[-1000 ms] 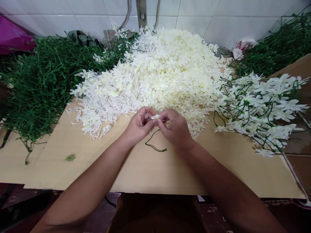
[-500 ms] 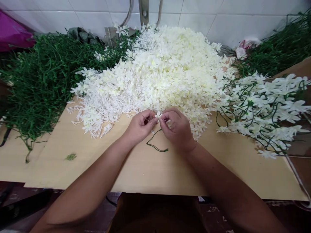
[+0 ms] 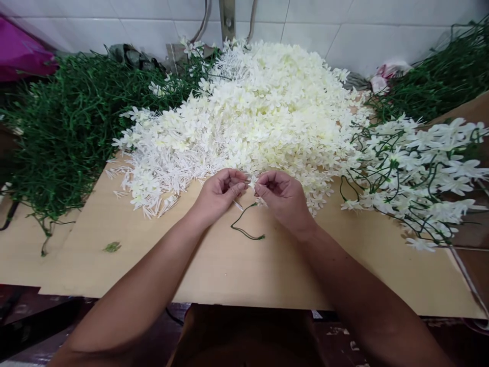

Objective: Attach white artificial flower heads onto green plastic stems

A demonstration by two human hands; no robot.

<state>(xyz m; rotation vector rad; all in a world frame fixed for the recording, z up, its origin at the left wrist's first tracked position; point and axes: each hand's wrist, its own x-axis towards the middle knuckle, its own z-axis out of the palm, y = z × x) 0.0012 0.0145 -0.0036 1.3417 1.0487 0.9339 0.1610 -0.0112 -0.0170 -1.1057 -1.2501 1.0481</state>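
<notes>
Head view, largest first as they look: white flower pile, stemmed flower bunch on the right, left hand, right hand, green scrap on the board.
1. White flower pile
2. Stemmed flower bunch
3. Left hand and right hand: they look alike, so unranked
4. Green scrap

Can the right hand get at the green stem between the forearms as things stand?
Probably yes: the green stem lies on the tan board beside the right hand, and nothing visible covers its near end, though that hand seems occupied with a white flower.

Bright flower heap (image 3: 275,112), dim floor (image 3: 331,337), stretched edges, soft fine detail
</notes>
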